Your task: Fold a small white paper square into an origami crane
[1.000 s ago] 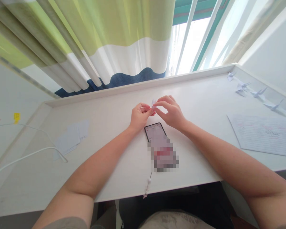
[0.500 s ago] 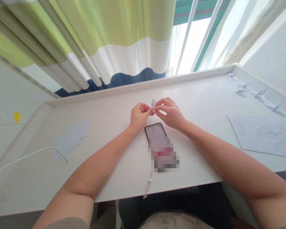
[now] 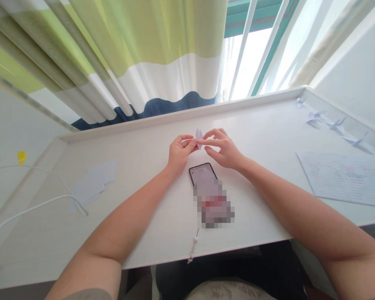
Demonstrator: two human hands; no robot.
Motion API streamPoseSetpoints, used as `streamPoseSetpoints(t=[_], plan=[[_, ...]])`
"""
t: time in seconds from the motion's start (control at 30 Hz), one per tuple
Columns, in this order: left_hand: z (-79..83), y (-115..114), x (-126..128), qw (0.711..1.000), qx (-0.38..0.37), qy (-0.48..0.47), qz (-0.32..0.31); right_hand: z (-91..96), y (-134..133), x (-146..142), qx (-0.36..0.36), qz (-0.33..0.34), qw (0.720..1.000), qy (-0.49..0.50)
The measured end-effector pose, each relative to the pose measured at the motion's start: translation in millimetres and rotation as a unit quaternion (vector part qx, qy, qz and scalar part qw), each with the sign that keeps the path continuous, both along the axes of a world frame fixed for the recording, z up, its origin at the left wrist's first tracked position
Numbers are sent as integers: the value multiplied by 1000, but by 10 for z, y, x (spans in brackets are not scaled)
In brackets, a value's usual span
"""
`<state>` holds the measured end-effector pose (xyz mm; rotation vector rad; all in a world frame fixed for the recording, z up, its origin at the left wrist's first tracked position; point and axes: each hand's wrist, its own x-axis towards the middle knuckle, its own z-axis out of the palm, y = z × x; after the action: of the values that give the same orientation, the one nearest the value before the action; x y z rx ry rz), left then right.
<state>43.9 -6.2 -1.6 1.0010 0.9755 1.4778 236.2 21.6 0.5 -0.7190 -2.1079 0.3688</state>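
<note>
A small white folded paper with pointed tips stands upright between my hands, above the table. My left hand is closed, its thumb and fingers pinching the paper from the left. From the other side my right hand reaches in, its index finger stretched out to touch the paper and its thumb held apart below. The lower part of the paper is partly covered by fingers. Just in front of the hands lies a phone, its screen lit and mostly blurred out, with a beaded strap hanging toward the table edge.
Several folded paper cranes line the right rim of the white table. Nearer on the right lie lined sheets with writing. Loose white paper pieces rest at left, beside a white cable. A curtain hangs behind.
My right thumb has moved off the paper, and the index finger now lies across it. More of the folded paper shows. My left hand keeps its pinch; the view has shifted slightly.
</note>
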Motion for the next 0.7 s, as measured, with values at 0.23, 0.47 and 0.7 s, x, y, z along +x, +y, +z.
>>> streamPoseSetpoints(t=[0.23,0.47,0.7], plan=[[0,-27,53,999,24,42,19,-6,-4,-110,-245,-20,955,167],[-12,-29,67,989,74,119,44,18,-41,-142,-284,-15,941,183],[-40,-66,66,974,81,198,69,10,-57,-198,-277,-27,941,193]])
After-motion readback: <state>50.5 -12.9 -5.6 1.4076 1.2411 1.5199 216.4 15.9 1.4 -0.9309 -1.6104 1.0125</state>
